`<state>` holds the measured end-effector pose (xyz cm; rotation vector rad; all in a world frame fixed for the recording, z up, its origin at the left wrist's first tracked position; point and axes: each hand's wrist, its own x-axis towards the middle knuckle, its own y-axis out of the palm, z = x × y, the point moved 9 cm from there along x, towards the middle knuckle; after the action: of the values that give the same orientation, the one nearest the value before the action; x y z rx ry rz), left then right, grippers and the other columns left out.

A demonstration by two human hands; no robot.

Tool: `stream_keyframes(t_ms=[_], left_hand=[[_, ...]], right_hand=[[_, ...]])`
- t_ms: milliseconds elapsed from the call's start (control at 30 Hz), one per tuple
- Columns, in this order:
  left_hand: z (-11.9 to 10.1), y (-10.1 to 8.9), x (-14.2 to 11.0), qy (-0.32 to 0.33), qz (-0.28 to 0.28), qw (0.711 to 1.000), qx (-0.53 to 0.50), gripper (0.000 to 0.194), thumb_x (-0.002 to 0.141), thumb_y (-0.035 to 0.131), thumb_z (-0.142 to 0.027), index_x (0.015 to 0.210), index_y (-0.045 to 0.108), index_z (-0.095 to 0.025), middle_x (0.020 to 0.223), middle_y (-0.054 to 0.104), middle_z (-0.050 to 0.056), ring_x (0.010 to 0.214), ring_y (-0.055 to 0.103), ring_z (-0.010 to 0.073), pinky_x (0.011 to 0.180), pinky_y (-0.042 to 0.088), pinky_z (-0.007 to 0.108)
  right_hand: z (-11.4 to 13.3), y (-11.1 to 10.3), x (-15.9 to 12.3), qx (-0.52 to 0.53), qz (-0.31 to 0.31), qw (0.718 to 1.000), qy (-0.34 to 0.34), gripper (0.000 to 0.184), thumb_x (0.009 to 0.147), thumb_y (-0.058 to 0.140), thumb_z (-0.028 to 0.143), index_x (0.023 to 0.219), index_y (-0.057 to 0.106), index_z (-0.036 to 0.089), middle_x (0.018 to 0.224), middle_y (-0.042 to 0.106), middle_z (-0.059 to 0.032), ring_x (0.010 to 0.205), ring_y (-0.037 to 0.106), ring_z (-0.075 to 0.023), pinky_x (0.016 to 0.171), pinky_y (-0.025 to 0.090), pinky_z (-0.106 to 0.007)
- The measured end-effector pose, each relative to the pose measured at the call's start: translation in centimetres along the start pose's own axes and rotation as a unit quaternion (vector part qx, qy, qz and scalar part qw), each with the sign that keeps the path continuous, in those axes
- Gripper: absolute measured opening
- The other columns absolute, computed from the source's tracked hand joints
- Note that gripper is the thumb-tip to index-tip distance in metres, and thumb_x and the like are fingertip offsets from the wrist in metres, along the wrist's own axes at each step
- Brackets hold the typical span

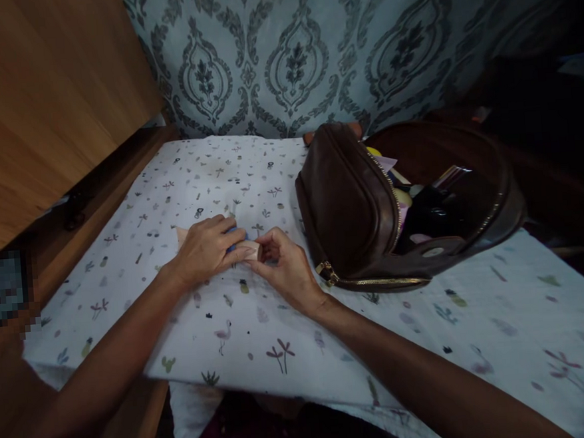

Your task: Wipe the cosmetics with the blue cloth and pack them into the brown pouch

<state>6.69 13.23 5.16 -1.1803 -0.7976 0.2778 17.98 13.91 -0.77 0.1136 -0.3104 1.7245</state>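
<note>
A small beige, tube-like item with a blue part [252,250] lies low over the printed cloth [250,188], between my two hands. My left hand [208,246] wraps over it from above, fingers curled, hiding most of its length. A pale beige flat end pokes out on the far side of that hand. At the item's right end, the thumb and fingertips of my right hand [289,270] pinch its edge. What exactly the item is, I cannot make out.
A brown leather bag [345,202] with gold zips stands unzipped on the right, packed with various small items. A wooden cabinet door [53,95] overhangs the left side. Patterned wallpaper [296,65] closes off the back. The covered surface's front edge lies close to my body.
</note>
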Motion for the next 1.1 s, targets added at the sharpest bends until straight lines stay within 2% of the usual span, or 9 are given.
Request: stream_keyframes(t_ms=[233, 333, 467, 633, 800, 867, 933, 1000, 1100], left_hand=[[4.8, 1.3, -1.3, -0.108, 0.060, 0.992, -0.029, 0.053, 0.106, 0.026, -0.044, 0.080, 0.065, -0.018, 0.080, 0.066, 0.005, 0.077, 0.061, 0.0195, 0.063, 0.038, 0.032], [5.9, 1.4, -1.7, -0.140, 0.058, 0.988, -0.039, 0.053, 0.106, 0.025, -0.040, 0.074, 0.062, -0.018, 0.076, 0.065, 0.005, 0.074, 0.061, 0.0191, 0.063, 0.037, 0.032], [6.0, 0.9, -1.8, -0.152, 0.013, 0.987, -0.042, 0.054, 0.104, 0.027, -0.042, 0.066, 0.056, -0.019, 0.066, 0.061, 0.004, 0.064, 0.056, 0.0173, 0.059, 0.034, 0.031], [5.8, -1.3, -1.8, -0.158, -0.103, 0.981, -0.034, 0.053, 0.104, 0.032, -0.041, 0.057, 0.045, -0.020, 0.055, 0.052, 0.002, 0.053, 0.046, 0.0138, 0.056, 0.031, 0.030], [6.5, -3.0, -2.3, -0.194, -0.158, 0.968, -0.024, 0.054, 0.104, 0.035, -0.043, 0.056, 0.039, -0.021, 0.051, 0.044, -0.001, 0.050, 0.041, 0.0120, 0.054, 0.029, 0.030], [5.9, -3.5, -2.2, -0.195, -0.164, 0.967, -0.010, 0.052, 0.105, 0.035, -0.041, 0.058, 0.044, -0.021, 0.053, 0.047, 0.000, 0.052, 0.044, 0.0128, 0.055, 0.031, 0.030], [4.2, -3.7, -1.7, -0.163, -0.172, 0.972, -0.001, 0.047, 0.106, 0.035, -0.037, 0.068, 0.055, -0.019, 0.062, 0.057, 0.003, 0.061, 0.053, 0.0150, 0.060, 0.039, 0.030], [1.3, -3.3, -0.8, -0.085, -0.164, 0.983, 0.002, 0.042, 0.106, 0.033, -0.038, 0.087, 0.064, -0.017, 0.080, 0.067, 0.007, 0.076, 0.061, 0.0184, 0.070, 0.047, 0.031], [-2.6, -1.5, 0.3, 0.022, -0.107, 0.994, 0.030, 0.046, 0.106, 0.031, -0.047, 0.106, 0.063, -0.014, 0.095, 0.069, 0.011, 0.087, 0.063, 0.0221, 0.077, 0.051, 0.035]], right_hand=[[-0.6, -0.6, 0.6, 0.032, -0.013, 0.999, 0.015, 0.036, 0.071, 0.079, 0.041, 0.088, 0.053, 0.023, 0.080, 0.062, 0.0015, 0.071, 0.059, -0.0155, 0.070, 0.051, -0.032], [-0.7, -0.6, 0.7, 0.052, -0.015, 0.998, 0.021, 0.042, 0.069, 0.082, 0.046, 0.088, 0.053, 0.023, 0.083, 0.064, 0.0003, 0.072, 0.060, -0.0156, 0.071, 0.051, -0.033], [-0.9, -0.2, 0.7, 0.103, 0.009, 0.994, 0.044, 0.049, 0.067, 0.084, 0.050, 0.095, 0.054, 0.022, 0.084, 0.063, 0.0007, 0.074, 0.062, -0.0153, 0.069, 0.052, -0.031], [-2.4, 1.0, 0.5, 0.137, 0.084, 0.978, 0.130, 0.050, 0.072, 0.079, 0.056, 0.100, 0.058, 0.020, 0.073, 0.060, 0.0028, 0.065, 0.065, -0.0151, 0.062, 0.054, -0.030], [-2.2, 0.5, 0.7, 0.111, 0.058, 0.987, 0.097, 0.041, 0.072, 0.079, 0.051, 0.092, 0.063, 0.020, 0.073, 0.062, 0.0019, 0.066, 0.062, -0.0146, 0.064, 0.054, -0.030], [-1.8, 0.1, 0.8, 0.096, 0.034, 0.992, 0.070, 0.038, 0.072, 0.079, 0.048, 0.094, 0.064, 0.020, 0.075, 0.063, 0.0016, 0.069, 0.061, -0.0153, 0.067, 0.053, -0.031], [-1.2, -0.2, 0.7, 0.075, 0.018, 0.996, 0.040, 0.036, 0.073, 0.078, 0.046, 0.095, 0.065, 0.021, 0.079, 0.065, 0.0005, 0.073, 0.061, -0.0161, 0.070, 0.052, -0.031], [-0.7, -0.3, 0.7, 0.055, 0.016, 0.998, 0.018, 0.034, 0.074, 0.078, 0.044, 0.094, 0.064, 0.021, 0.081, 0.066, -0.0002, 0.074, 0.061, -0.0164, 0.072, 0.052, -0.031], [-0.7, -0.5, 0.8, 0.066, 0.005, 0.998, 0.015, 0.034, 0.073, 0.079, 0.045, 0.086, 0.059, 0.022, 0.078, 0.064, 0.0008, 0.071, 0.060, -0.0158, 0.070, 0.052, -0.031]])
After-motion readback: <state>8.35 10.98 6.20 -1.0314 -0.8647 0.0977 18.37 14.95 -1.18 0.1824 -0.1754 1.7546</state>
